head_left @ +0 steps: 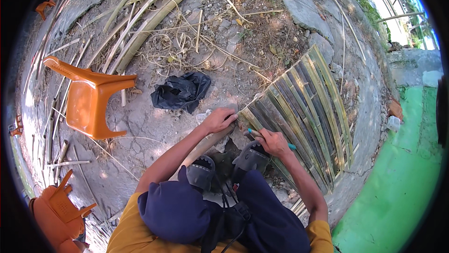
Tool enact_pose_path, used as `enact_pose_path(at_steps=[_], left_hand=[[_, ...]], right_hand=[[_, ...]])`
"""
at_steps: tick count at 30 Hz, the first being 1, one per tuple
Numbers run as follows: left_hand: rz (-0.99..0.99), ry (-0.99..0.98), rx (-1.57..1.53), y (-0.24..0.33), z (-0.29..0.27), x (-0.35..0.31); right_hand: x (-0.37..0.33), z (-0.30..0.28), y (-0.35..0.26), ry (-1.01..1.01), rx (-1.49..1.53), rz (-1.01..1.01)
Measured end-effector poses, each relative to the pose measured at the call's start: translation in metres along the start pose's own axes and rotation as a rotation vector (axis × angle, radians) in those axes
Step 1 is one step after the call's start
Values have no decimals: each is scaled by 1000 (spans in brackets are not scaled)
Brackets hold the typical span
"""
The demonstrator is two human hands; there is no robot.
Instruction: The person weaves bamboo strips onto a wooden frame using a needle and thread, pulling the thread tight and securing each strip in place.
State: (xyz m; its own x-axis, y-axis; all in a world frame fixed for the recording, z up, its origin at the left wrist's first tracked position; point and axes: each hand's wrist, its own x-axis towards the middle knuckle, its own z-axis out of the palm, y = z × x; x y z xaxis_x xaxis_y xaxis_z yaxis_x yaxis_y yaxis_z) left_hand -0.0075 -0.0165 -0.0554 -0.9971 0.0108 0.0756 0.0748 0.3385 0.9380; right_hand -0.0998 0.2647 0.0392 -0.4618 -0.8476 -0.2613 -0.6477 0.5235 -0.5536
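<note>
A right hand point(275, 143) clamps its fingers on a teal tool point(292, 146) over bamboo slats point(306, 112). The left hand point(219, 120) curls its fingers nearby, grip unclear.

Greenish-brown bamboo slats point(304, 117) lie side by side toward the right edge of the ground point(154, 136); a slim teal tool point(254, 132) slants over their near end.

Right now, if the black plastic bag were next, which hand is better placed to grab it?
Left hand, likely: it is closer to the black plastic bag. The right hand is farther off and closed around a slim teal item. Whether the left grips anything is unclear.
</note>
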Motion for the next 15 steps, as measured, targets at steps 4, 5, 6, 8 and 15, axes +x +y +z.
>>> enact_pose_path(at_steps=[4, 5, 6, 8, 15], left_hand=[[-53, -53, -36, 0, -1, 2], [-56, -39, -31, 0, -1, 2], [-58, -25, -26, 0, -1, 2], [-81, -31, -24, 0, 0, 4], [-42, -16, 2, -2, 1, 5]], right_hand=[[4, -2, -1, -21, 28, 24], [5, -1, -2, 5, 48, 49], [5, 0, -2, 32, 69, 74], [4, -1, -1, 73, 104, 103], [-3, -3, 2, 176, 140, 172]])
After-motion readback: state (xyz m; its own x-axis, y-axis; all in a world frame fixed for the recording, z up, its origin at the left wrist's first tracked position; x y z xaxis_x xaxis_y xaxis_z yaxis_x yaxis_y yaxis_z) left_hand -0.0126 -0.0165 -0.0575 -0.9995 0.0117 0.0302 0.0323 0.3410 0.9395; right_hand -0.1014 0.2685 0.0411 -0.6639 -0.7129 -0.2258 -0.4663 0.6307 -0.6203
